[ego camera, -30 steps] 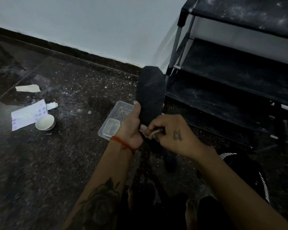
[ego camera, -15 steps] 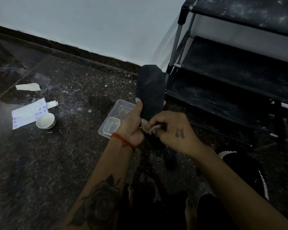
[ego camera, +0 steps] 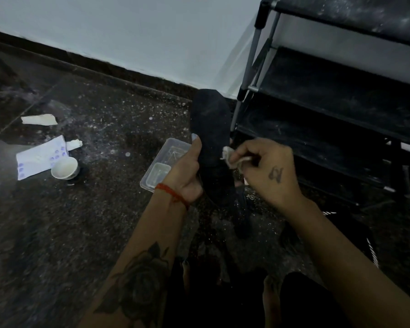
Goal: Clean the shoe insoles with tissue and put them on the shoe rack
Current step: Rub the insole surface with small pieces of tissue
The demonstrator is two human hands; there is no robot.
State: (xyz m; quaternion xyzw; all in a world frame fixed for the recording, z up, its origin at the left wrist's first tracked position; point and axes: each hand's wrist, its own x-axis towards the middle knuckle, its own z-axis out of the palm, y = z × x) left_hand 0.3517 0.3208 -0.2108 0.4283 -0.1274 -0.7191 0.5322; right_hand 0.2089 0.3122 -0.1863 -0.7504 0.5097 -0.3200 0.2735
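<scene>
The left hand (ego camera: 187,171) grips a black insole (ego camera: 211,129) near its lower half, thumb pressed up along its left edge, holding it upright with the toe end pointing toward the wall. The right hand (ego camera: 270,169) pinches a crumpled tissue (ego camera: 232,158) between curled fingers and thumb. Half a second ago that tissue sat against the insole's face near the left thumb; now it has slid to the insole's right edge, with the right hand drawn out to the right. The insole stands just left of the black shoe rack (ego camera: 329,95), not on it. Behind the left hand lies a clear plastic container (ego camera: 166,159) on the floor. Farther left sit a small white bowl (ego camera: 64,168), a printed paper (ego camera: 38,157) and a torn scrap (ego camera: 39,119).
</scene>
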